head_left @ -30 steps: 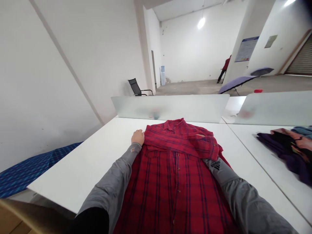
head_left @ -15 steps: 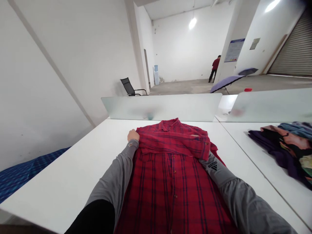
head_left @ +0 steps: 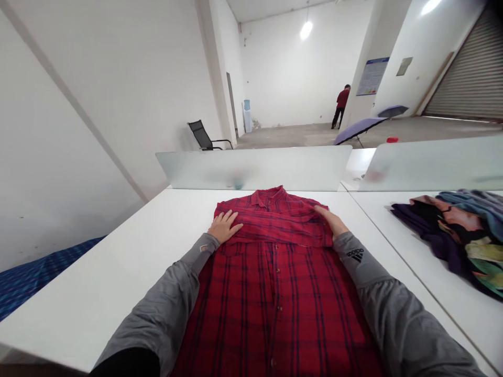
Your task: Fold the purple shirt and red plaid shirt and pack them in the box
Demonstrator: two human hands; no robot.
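Observation:
A red plaid shirt (head_left: 302, 293) lies front side up on the white table (head_left: 129, 262), its collar pointing away from me. One sleeve (head_left: 279, 228) is folded across the chest. My left hand (head_left: 225, 226) rests flat on the left end of that sleeve, with its fingers spread. At the opposite end, my right hand (head_left: 331, 220) lies along the shirt's right shoulder, its fingers stretched out and partly seen edge-on. Grey sleeves cover both my forearms.
Frosted dividers (head_left: 255, 168) stand along the table's far edge. A pile of clothes (head_left: 456, 230) lies on the right, past the table seam. Blue patterned cloth (head_left: 47, 272) is at the lower left. Beyond are a black chair (head_left: 202, 135), a purple umbrella (head_left: 358, 129) and a person (head_left: 341, 106).
My left hand has let go of the shirt's left edge and now lies flat on it. My right hand has come out from under the folded sleeve, which lies flatter.

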